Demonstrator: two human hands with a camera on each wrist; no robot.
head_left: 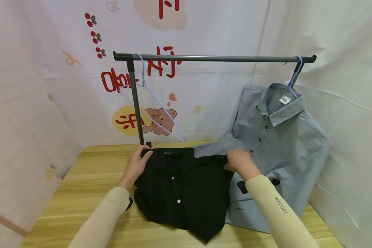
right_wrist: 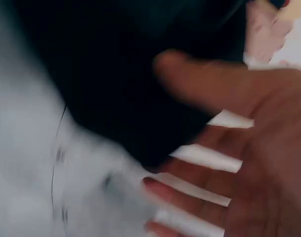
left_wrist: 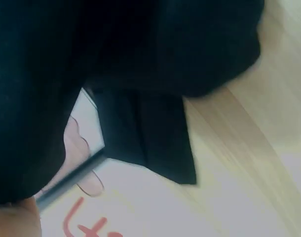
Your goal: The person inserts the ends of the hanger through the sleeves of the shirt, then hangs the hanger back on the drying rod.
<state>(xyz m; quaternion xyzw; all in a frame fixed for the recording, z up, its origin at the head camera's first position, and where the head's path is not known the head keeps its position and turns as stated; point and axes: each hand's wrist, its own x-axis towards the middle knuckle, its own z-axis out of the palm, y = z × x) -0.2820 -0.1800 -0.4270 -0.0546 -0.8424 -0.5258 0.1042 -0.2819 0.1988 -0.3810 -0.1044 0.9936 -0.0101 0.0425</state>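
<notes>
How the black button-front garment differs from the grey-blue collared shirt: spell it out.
The black button-front garment has pale buttons; the grey-blue collared shirt has dark buttons. The left hand and right hand hold the black garment; the shirt hangs on a lilac-blue hanger. Both have button fronts.

A black shirt [head_left: 204, 193] fills the lower middle of the frame, front outward, two pale buttons [head_left: 178, 201] down its middle and a small label [head_left: 169, 152] near its top edge. The left hand [head_left: 135, 164] pinches its upper left corner, the right hand [head_left: 240, 162] its upper right; its hem narrows to a point at lower centre.
</notes>
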